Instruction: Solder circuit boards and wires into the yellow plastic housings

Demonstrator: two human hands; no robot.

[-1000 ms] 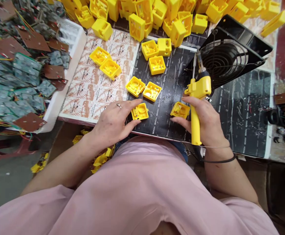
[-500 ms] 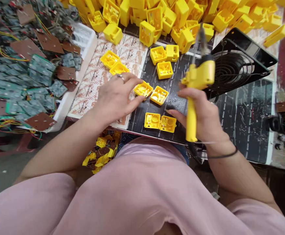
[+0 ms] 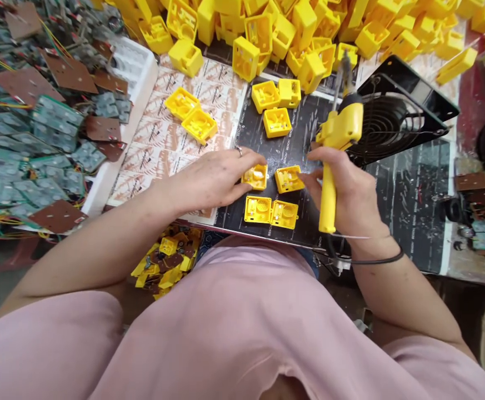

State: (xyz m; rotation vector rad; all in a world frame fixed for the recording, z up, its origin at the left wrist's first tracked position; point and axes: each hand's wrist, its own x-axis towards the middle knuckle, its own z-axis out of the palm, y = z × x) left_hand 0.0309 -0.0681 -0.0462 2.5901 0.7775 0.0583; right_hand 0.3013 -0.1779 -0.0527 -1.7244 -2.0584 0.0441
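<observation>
Through the head camera I see the bench (image 3: 413, 183) under all the fingers. Beyond the fingertips of both hands, a heap of yellow cases (image 3: 284, 33). Well left of the left fingers, a white tray (image 3: 136, 105) loaded with circuit boards (image 3: 59, 122). Beyond the right fingers, close to the tool's head, a tilted black fan (image 3: 388, 122).

Left hand (image 3: 213, 175): thumb and forefinger pinch a left open case (image 3: 255, 176) by opposite edges. Right hand (image 3: 353, 194): the yellow pistol-shaped tool (image 3: 328, 200) sits in it, tip pointing away; I cannot tell how the hidden fingers wrap the handle. Its thumb tip meets the edge of a right open case (image 3: 290, 179), just apart from the left one.

Nearer me than both sets of fingertips, two open cases (image 3: 258, 210) lie side by side, touching. Beyond the left forefinger, three more cases (image 3: 277, 122) cluster. Smallest: a ring (image 3: 240, 151) on a left finger.
</observation>
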